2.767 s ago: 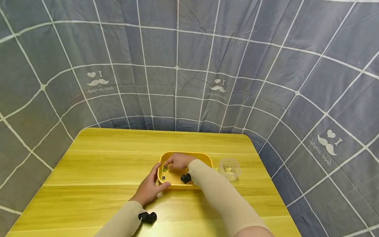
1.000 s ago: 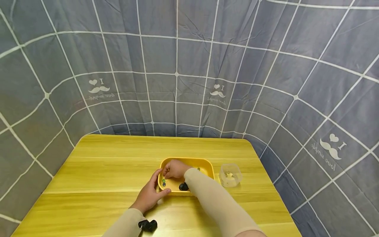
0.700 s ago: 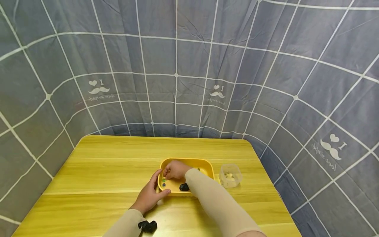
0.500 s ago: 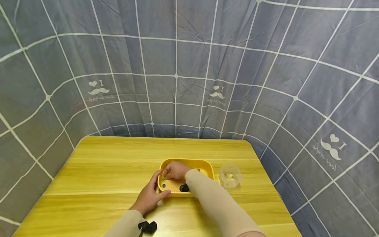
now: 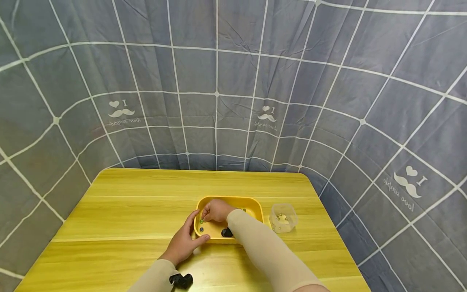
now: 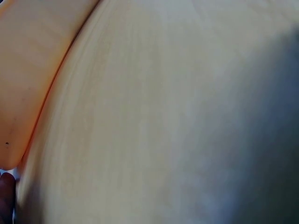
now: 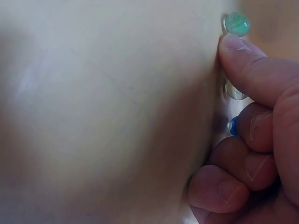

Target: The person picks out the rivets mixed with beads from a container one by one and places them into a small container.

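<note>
A yellow tray (image 5: 255, 201) lies on the table. My left hand (image 5: 182, 243) grips its left end, thumb at the front corner and fingers along the left side. The left wrist view shows the tray's wall (image 6: 32, 70) and a fingertip. My right hand (image 5: 216, 210) is inside the tray at the left, fingers curled, thumb and index tips at a green marble (image 7: 237, 24). No marble is visibly pinched between them. A clear marble (image 7: 237, 92) shows beside the thumb; a blue one (image 7: 234, 126) is partly hidden by curled fingers. A dark blue marble (image 5: 201, 229) sits nearer the front.
Right of the tray stands a translucent plastic box (image 5: 283, 218) with small shiny things in it. Another greenish marble (image 5: 244, 210) lies near the tray's back right. The wooden table (image 5: 120, 219) ends at a grey checked curtain (image 5: 233, 105).
Since the oldest frame, the green marble has come closer to the dark blue one, and my right fingers have curled in more. My left hand stays on the tray. Over the last half second little moves.
</note>
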`<state>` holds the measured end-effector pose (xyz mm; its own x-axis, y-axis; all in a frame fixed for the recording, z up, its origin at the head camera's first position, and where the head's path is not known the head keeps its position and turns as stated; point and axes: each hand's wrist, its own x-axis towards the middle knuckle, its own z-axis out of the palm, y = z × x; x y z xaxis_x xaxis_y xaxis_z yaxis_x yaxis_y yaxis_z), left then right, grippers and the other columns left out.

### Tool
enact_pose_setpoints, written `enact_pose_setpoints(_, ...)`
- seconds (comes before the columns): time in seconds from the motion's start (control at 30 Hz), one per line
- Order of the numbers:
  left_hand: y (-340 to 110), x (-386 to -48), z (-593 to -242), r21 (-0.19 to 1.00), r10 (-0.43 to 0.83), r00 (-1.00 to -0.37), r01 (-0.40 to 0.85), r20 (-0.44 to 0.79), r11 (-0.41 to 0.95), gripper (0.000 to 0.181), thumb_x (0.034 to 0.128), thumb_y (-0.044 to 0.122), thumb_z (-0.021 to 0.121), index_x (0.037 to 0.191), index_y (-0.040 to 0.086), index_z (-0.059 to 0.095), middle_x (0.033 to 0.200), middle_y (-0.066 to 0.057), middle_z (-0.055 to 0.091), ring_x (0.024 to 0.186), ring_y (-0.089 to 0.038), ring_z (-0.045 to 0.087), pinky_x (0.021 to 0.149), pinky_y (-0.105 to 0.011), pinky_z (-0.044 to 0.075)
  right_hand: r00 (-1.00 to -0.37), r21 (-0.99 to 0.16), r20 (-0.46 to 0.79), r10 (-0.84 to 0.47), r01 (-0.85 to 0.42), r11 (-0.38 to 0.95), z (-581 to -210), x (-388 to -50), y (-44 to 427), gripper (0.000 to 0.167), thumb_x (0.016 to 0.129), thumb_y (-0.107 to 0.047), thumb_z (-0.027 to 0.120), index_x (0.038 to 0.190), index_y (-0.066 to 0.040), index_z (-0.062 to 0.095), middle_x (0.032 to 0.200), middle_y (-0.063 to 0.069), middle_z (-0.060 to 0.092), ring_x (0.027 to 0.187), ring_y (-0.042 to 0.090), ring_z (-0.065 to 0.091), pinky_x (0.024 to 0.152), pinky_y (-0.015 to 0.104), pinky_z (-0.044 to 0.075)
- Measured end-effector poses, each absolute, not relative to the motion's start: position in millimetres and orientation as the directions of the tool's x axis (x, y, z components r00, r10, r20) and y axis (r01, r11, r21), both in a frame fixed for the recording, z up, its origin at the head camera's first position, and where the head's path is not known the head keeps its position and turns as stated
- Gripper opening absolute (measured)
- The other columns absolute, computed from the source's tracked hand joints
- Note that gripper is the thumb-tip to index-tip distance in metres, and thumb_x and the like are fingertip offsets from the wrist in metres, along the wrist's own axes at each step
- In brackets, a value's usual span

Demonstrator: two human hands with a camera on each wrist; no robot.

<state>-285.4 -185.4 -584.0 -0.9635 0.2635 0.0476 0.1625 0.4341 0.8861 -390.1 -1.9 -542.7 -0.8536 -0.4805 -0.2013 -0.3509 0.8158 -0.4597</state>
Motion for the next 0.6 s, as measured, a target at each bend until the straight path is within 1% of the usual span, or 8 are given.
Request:
enact_pose_setpoints(0.3, -182, -280, -584, 0.884, 0.252, -0.967, 0.156, 0.045, 0.442, 0.099, 0.0906, 0.052, 0.081, 0.168, 0.029, 0.024, 0.171, -0.014, 0.035, 0.152, -0.035, 0.044, 0.121, -0.058, 0.039, -0.861, -0.466, -0.223, -0.458, -0.318, 0.825, -540, -384, -1, 0.006, 0.094, -0.019, 0.081, 0.089, -0.022, 0.083, 0.078, -0.016, 0.073, 0.072, 0.002, 0.057, 0.074, 0.016, 0.049)
enact_pose_setpoints(0.6, -180, -275, -581, 0.877, 0.244, -0.969, 0.157, 0.047, 0.455, 0.098, 0.0911, 0.050, 0.081, 0.168, 0.028, 0.024, 0.170, -0.015, 0.037, 0.151, -0.036, 0.045, 0.119, -0.058, 0.040, -0.857, -0.462, -0.209, -0.472, -0.339, 0.820, -541, -382, 1, 0.006, 0.094, -0.019, 0.081, 0.089, -0.022, 0.083, 0.080, -0.015, 0.073, 0.072, 0.003, 0.057, 0.073, 0.016, 0.049)
